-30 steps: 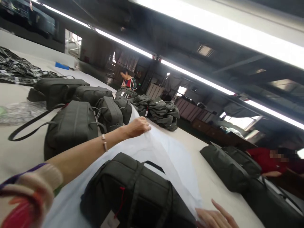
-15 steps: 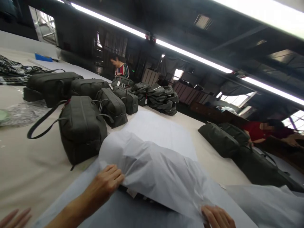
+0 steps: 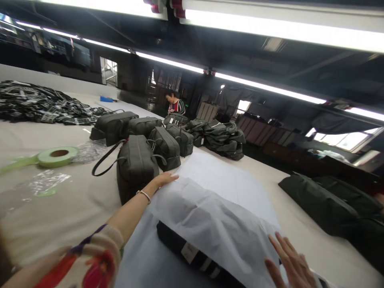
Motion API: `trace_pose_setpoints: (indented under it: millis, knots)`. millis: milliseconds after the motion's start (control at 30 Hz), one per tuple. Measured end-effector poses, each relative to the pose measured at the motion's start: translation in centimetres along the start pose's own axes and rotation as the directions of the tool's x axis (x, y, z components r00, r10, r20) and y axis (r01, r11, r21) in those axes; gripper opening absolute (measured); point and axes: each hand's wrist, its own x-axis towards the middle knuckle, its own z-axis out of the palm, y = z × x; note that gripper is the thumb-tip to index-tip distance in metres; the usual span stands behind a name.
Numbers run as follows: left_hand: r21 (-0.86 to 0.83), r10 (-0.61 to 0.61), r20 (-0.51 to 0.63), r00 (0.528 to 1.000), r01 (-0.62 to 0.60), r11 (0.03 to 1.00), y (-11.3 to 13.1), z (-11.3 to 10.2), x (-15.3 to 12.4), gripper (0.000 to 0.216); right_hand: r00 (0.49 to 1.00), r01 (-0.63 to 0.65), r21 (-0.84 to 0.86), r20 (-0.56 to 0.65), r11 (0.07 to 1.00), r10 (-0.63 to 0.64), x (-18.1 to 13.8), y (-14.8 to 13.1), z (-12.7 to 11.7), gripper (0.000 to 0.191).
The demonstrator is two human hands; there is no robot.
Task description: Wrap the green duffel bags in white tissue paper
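Observation:
A dark bag (image 3: 192, 250) lies in front of me, mostly covered by a sheet of white tissue paper (image 3: 216, 216). My left hand (image 3: 165, 179) reaches forward with fingers stretched flat on the far left edge of the paper, beside an upright dark bag (image 3: 135, 166). At the bottom right, my right hand (image 3: 289, 264) is spread open on the near right corner of the paper. Neither hand grips anything.
More dark bags (image 3: 162, 138) stand in a row behind, with a heap of folded ones (image 3: 222, 138). A green tape roll (image 3: 57, 156) and clear plastic lie at the left. Dark flat bags (image 3: 324, 204) lie at the right. A person (image 3: 175, 105) stands far back.
The paper has been pulled over the bag that was bare a second ago. My left hand moved from the near edge out to the far left edge; my right hand opened flat.

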Motion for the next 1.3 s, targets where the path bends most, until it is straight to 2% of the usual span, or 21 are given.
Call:
trace_pose_setpoints:
  millis: [67,133,267,333,400,433,467,500,567,600,667,733,833,933,1000,1067,1133,1300]
  knots:
    - [-0.009,-0.005,-0.012,1.000,0.005,1.000,-1.3,0.8,-0.4,0.028,0.998,0.029,-0.103,0.066,0.994,-0.023,0.7,-1.5,1.5,0.066]
    - [0.009,0.002,-0.054,0.999,-0.002,1.000,-3.0,0.7,-1.3,0.028,0.993,0.019,-0.106,0.114,0.994,-0.007,0.1,-3.4,2.6,0.068]
    - [0.161,0.048,-0.123,0.991,-0.028,0.987,-5.4,-0.9,-2.4,0.034,0.972,-0.131,-0.043,0.189,0.990,0.137,-1.9,-7.0,3.3,0.072]
    - [0.250,0.119,-0.156,0.981,-0.077,0.965,-5.0,-1.3,-2.4,0.037,0.960,-0.203,-0.030,0.191,0.979,0.205,-2.1,-8.1,3.6,0.073]
    - [0.303,0.242,-0.182,0.953,-0.180,0.936,-3.0,-0.9,-2.7,0.042,0.947,-0.250,-0.026,0.200,0.968,0.250,-1.6,-8.6,3.8,0.073]
    - [0.328,0.350,-0.181,0.919,-0.279,0.903,-1.5,-0.3,-2.9,0.044,0.942,-0.265,-0.021,0.210,0.964,0.264,-1.1,-8.8,3.7,0.073]
    - [0.358,0.481,-0.160,0.862,-0.404,0.842,0.2,0.5,-3.3,0.046,0.936,-0.276,-0.012,0.222,0.961,0.272,-0.6,-8.8,3.5,0.073]
    - [0.386,0.619,-0.119,0.776,-0.539,0.749,2.1,1.5,-3.8,0.047,0.933,-0.283,0.001,0.233,0.959,0.275,-0.1,-8.7,3.2,0.072]
    - [0.417,0.832,0.020,0.555,-0.761,0.497,5.8,4.1,-5.0,0.049,0.935,-0.284,0.033,0.231,0.958,0.269,0.6,-8.4,1.9,0.069]
    - [0.405,0.880,0.090,0.466,-0.824,0.395,7.5,5.5,-5.7,0.051,0.939,-0.295,0.052,0.200,0.954,0.279,0.8,-8.1,1.1,0.065]
    - [0.348,0.911,0.210,0.355,-0.898,0.270,10.2,8.3,-6.9,0.054,0.926,-0.376,0.093,0.061,0.922,0.372,0.6,-7.2,-0.6,0.053]
    - [0.277,0.918,0.290,0.271,-0.942,0.191,12.2,11.1,-7.9,0.057,0.832,-0.541,0.140,-0.058,0.829,0.552,-0.1,-5.8,-1.6,0.042]
    - [0.175,0.927,0.347,0.144,-0.981,0.087,14.2,15.0,-8.8,0.062,0.653,-0.735,0.161,-0.093,0.659,0.752,-1.1,-3.3,-1.6,0.050]
    - [0.092,0.902,0.429,0.056,-0.996,0.018,15.1,18.2,-9.4,0.065,0.567,-0.804,0.133,-0.124,0.580,0.815,-1.3,-1.3,-0.5,0.059]
    - [0.052,0.862,0.506,0.031,-0.999,0.005,14.9,19.7,-9.7,0.066,0.544,-0.833,0.119,0.002,0.540,0.839,-1.1,-0.7,0.0,0.051]
    - [0.031,0.842,0.539,0.021,-1.000,0.005,14.3,20.4,-10.0,0.069,0.539,-0.842,0.114,0.190,0.527,0.820,-1.0,-0.7,0.1,0.031]
    - [0.021,0.851,0.525,0.004,-1.000,-0.009,13.6,20.4,-10.3,0.070,0.559,-0.828,0.120,0.263,0.548,0.786,-0.8,-1.2,-0.3,0.021]
    - [-0.005,0.850,0.519,-0.094,-0.994,-0.107,13.0,19.6,-11.2,0.064,0.678,-0.735,0.082,0.083,0.673,0.731,-0.2,-2.7,-2.0,0.033]
